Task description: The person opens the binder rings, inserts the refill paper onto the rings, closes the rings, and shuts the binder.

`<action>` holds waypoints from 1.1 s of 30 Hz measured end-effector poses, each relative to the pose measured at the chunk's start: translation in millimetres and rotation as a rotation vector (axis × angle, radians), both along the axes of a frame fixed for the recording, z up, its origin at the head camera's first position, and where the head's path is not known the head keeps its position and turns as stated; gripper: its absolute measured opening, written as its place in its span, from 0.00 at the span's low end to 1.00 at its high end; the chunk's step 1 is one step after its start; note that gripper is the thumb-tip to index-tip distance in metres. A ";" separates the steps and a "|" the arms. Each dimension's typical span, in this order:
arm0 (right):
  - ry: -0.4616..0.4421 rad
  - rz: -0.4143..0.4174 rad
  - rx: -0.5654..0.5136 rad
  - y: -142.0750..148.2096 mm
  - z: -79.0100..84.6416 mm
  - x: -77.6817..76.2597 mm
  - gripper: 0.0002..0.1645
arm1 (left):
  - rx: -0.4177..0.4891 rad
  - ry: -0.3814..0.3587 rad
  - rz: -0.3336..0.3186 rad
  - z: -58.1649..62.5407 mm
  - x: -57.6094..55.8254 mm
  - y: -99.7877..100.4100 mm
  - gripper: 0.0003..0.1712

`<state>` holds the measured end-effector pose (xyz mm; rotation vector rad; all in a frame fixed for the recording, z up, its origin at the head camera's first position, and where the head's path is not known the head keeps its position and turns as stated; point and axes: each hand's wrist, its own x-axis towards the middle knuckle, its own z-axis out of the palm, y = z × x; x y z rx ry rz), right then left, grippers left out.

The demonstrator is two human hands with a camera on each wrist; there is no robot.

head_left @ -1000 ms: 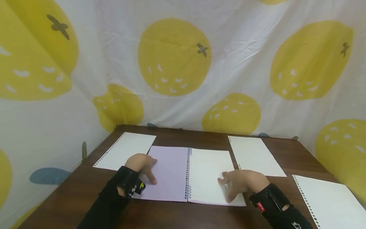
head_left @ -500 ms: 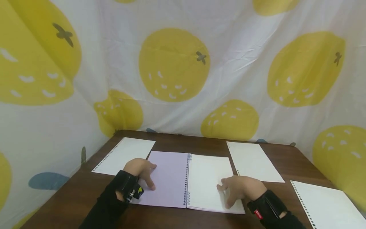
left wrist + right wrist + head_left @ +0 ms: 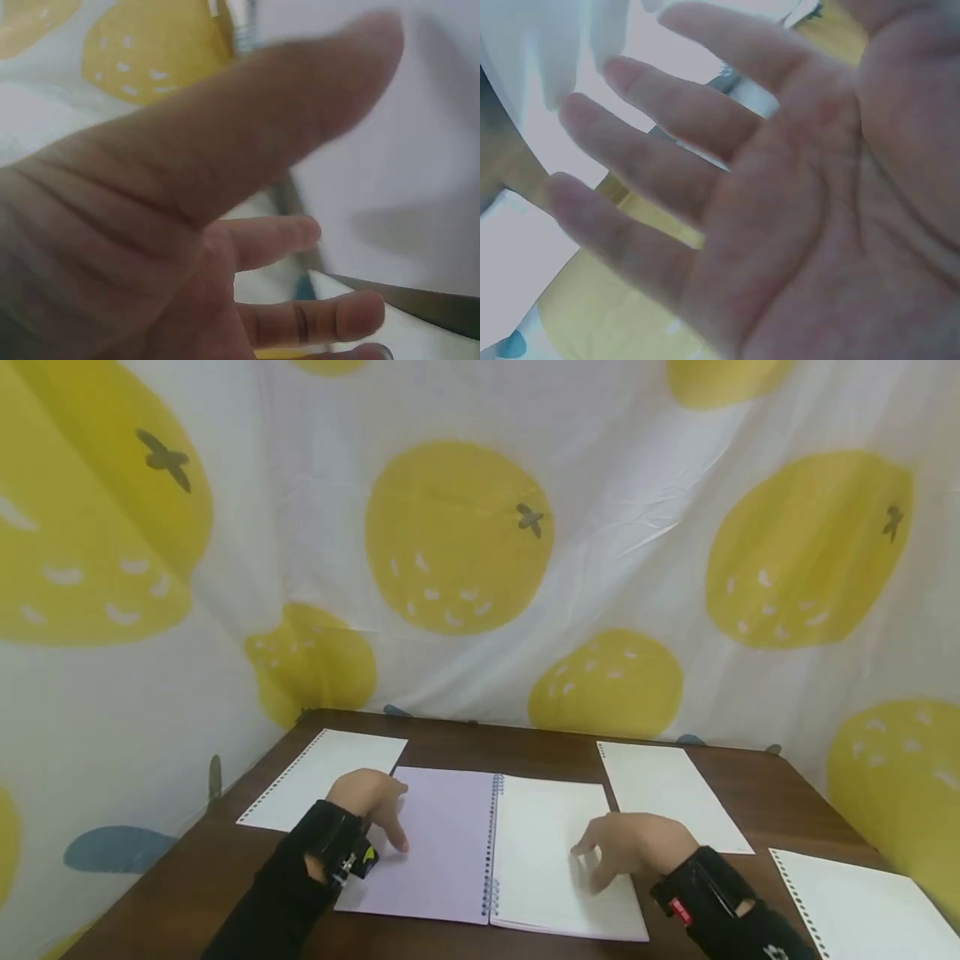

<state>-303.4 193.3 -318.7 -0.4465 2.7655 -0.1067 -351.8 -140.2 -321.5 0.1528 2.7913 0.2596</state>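
Note:
A spiral notebook lies spread on the dark wooden table, a lilac leaf on its left and a white page on its right. My left hand is over the outer left part of the lilac leaf, with nothing held. In the left wrist view its thumb and fingers are extended and apart. Over the outer part of the white page is my right hand, also holding nothing. Its fingers look straight and slightly spread in the right wrist view. Whether either hand touches the paper, I cannot tell.
Loose white sheets with punched edges lie around the notebook: one sheet at the back left, one sheet at the back right, another sheet at the front right. A fruit-patterned curtain hangs behind the brown table.
The head view has tilted, so the table and notebook sit lower in it. Both hands stay over the same parts of the notebook, with only slight finger movement.

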 end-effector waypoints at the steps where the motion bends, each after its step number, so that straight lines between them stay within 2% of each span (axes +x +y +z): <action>1: 0.043 0.030 -0.020 -1.9 1.8 -7.3 0.26 | 0.006 0.010 -0.021 5.1 -3.5 4.4 0.49; 3: 0.153 0.065 -0.094 -8.8 5.2 -27.8 0.20 | 0.046 0.044 -0.062 13.5 -15.9 17.4 0.41; 4: 0.213 0.075 -0.138 -12.9 6.3 -38.6 0.17 | 0.080 0.062 -0.105 15.4 -23.6 26.2 0.37; 7: 0.373 0.066 -0.278 -25.9 5.6 -69.7 0.07 | 0.216 0.141 -0.234 10.5 -50.8 54.0 0.24; 9: 0.435 0.039 -0.357 -36.2 1.1 -86.6 0.04 | 0.315 0.211 -0.287 2.2 -68.0 69.3 0.18; 10: 0.452 0.029 -0.386 -42.1 -1.9 -93.2 0.04 | 0.357 0.245 -0.296 -2.5 -74.9 75.0 0.16; 13: 0.466 0.017 -0.441 -59.3 -13.7 -109.0 0.05 | 0.434 0.316 -0.232 -17.1 -88.6 86.8 0.10; 17: 0.417 -0.005 -0.478 -74.6 -32.8 -118.8 0.05 | 0.494 0.324 -0.122 -38.6 -93.9 93.4 0.07; 19: 0.406 -0.019 -0.462 -77.2 -39.6 -120.9 0.05 | 0.512 0.321 -0.114 -48.3 -94.8 96.2 0.06; 22: 0.454 -0.010 -0.408 -75.7 -44.7 -122.5 0.04 | 0.539 0.334 -0.104 -57.9 -95.0 102.2 0.05; 26: 0.523 -0.043 -0.333 -67.7 -48.4 -124.4 0.03 | 0.595 0.344 -0.100 -62.7 -94.2 113.3 0.03; 29: 0.530 -0.081 -0.301 -61.9 -50.8 -124.0 0.03 | 0.612 0.343 -0.114 -63.2 -92.2 120.8 0.02; 33: 0.537 -0.057 -0.289 -60.4 -51.2 -122.0 0.03 | 0.592 0.358 -0.074 -63.4 -89.8 125.2 0.03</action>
